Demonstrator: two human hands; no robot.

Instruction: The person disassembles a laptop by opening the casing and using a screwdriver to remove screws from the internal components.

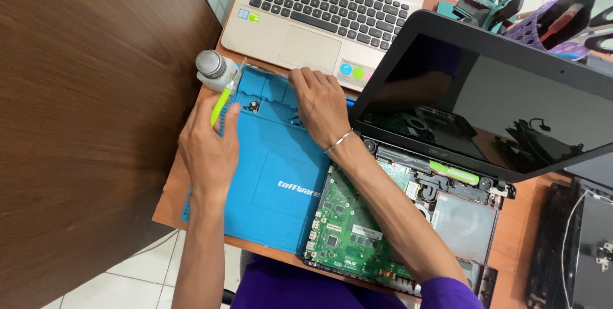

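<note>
The person sits at a small bench (517,232) with a black laptop (485,92) already opened up. Its bottom cover is off, so the green board (345,232) and the inner parts lie bare just below the right forearm. The screen is lifted and stays attached. This part of the work looks done, I think.

The left hand (207,149) holds a tool with a yellow-green handle (221,105); the fingers are closed around it and the thumb lies along the handle. The tip of the tool points up, toward a small white bottle (214,69) with a grey cap, which stands just beyond these fingers.

The right hand (321,106) rests on the top edge of the blue mat (281,168). Its fingers are bent down and press at the upper compartments of the mat, but I cannot tell if they pinch anything, because the tips are hidden. A small dark part (253,106) lies in a compartment between the two hands, touching neither.

The board is not yet lifted out; it sits in the case. So the opening seems finished, and the sorting of small parts on the mat seems in hand. A gold laptop (325,9) lies beyond the right fingers, untouched.
</note>
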